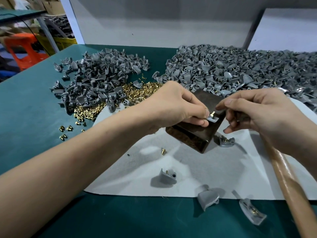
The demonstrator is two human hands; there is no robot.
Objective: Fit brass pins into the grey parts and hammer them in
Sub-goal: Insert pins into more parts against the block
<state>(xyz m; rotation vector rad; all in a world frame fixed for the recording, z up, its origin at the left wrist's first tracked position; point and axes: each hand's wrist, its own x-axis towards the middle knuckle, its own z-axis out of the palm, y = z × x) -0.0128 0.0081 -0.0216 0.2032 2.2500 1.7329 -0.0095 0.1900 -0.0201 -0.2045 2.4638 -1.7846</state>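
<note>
One grey part (213, 119) is sitting on the top edge of the dark block (193, 134), and the left grip (173, 107) is pinching it there between thumb and fingertips. One brass pin (212, 114) is standing upright in the part, long axis vertical, just right of the left grip's fingertips. The right grip (253, 114) is hovering just right of the pin, forefinger and thumb nearly touching it. Its lower fingers are apparently curling round the hammer (289, 179) close to the head, handle trailing back toward the person.

Judgement: the right grip is nearer for the strike, straight down the pin's axis.

The block is showing an open end toward the person, with nothing discernible inside. Beyond and left of the left grip, loose pins (137, 93) are lying heaped on the table (34, 109), in no container. Fitted parts (240, 66) are lying heaped beyond the right grip.
</note>
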